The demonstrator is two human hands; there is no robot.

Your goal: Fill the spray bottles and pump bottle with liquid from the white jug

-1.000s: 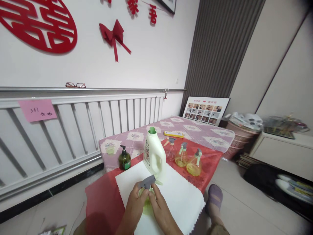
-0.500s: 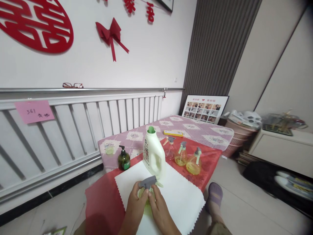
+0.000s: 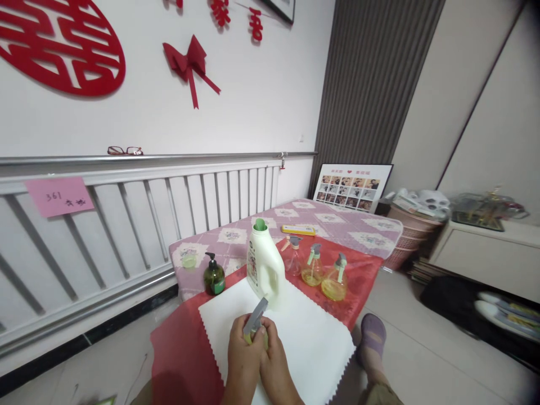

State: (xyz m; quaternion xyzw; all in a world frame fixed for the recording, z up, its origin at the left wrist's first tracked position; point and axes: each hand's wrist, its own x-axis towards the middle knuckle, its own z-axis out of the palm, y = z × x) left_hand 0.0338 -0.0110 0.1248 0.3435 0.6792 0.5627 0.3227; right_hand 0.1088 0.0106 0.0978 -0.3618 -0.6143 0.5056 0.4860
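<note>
Both hands are closed around a spray bottle with a grey trigger head (image 3: 256, 316) and a yellowish body, mostly covered by my fingers. My left hand (image 3: 242, 349) wraps its left side near the head. On the right side, my right hand (image 3: 273, 350) presses against it with the thumb close to the neck. Just beyond the hands stands a pale green jug (image 3: 273, 271) with a handle and something green in its mouth. Under the hands and the jug lies a white sheet with a zigzag edge (image 3: 310, 337).
Three spray bottles stand on the red cloth (image 3: 363, 275) to the right; the nearest one (image 3: 334, 288) holds yellow liquid. A dark green pump bottle (image 3: 214, 277) is left of the jug. A yellow box (image 3: 298, 230) and a light green lid (image 3: 189, 260) lie on the patterned tablecloth.
The grey spray head has turned from roughly level to steeply tilted, its upper end now pointing up and away. My hands have drawn closer together around the bottle.
</note>
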